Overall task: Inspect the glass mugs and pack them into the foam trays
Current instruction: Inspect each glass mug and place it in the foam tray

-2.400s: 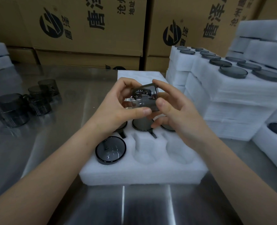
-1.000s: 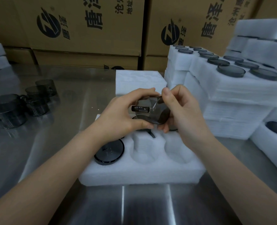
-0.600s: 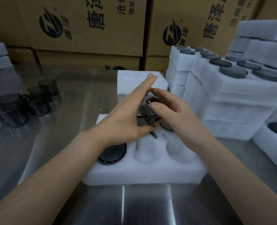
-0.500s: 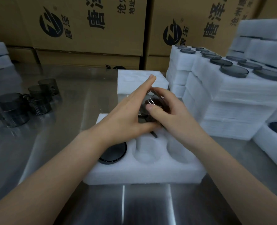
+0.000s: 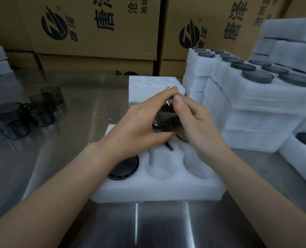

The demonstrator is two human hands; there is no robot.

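A smoky glass mug [image 5: 166,117] is cupped between both hands above the white foam tray [image 5: 159,187]. My left hand [image 5: 139,122] wraps its left side, thumb underneath and fingers arched over the top. My right hand [image 5: 191,119] grips its right side, thumb on top. Much of the mug is hidden by my fingers. In the tray's front left pocket sits one mug upside down [image 5: 123,169]. The two front pockets to its right hold nothing. Mugs in the back row are mostly hidden behind my hands.
Several loose mugs [image 5: 23,111] stand on the steel table [image 5: 68,140] at the left. Stacks of filled foam trays [image 5: 256,97] rise on the right, another foam tray [image 5: 148,86] lies behind my hands. Cardboard boxes [image 5: 98,33] line the back.
Both hands have turned the mug over between them. My left fingers, stretched straight half a second ago, now arch over the mug; the hands stay above the tray's back row.
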